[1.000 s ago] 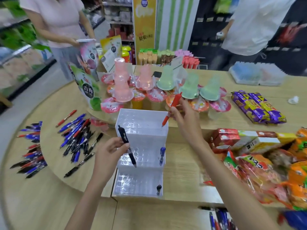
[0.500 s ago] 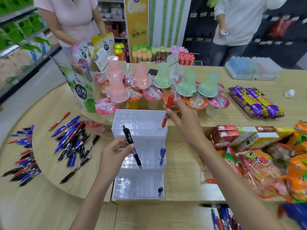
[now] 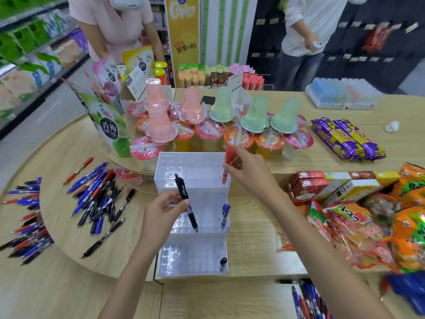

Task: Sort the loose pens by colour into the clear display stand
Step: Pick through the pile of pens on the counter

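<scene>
Over the clear three-tier plastic display stand (image 3: 193, 180), right hand (image 3: 250, 173) fingers pinch a red click pen (image 3: 226, 165), tip apparently at a top-tier hole; keep it vertical. Left hand (image 3: 161, 215) grips a black pen (image 3: 186, 202).

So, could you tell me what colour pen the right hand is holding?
Red pen in the right hand; head view.

The green pouch (image 3: 110, 132) at ten o'clock on the worktop carries a dark round label reading 青梅果冻. The yellow banner (image 3: 182, 31) at twelve o'clock reads 脆爽大满足 in brown, under a white logo too blurred to make out. An orange snack bag (image 3: 351, 217) at three o'clock bears large letters, unreadable.
</scene>
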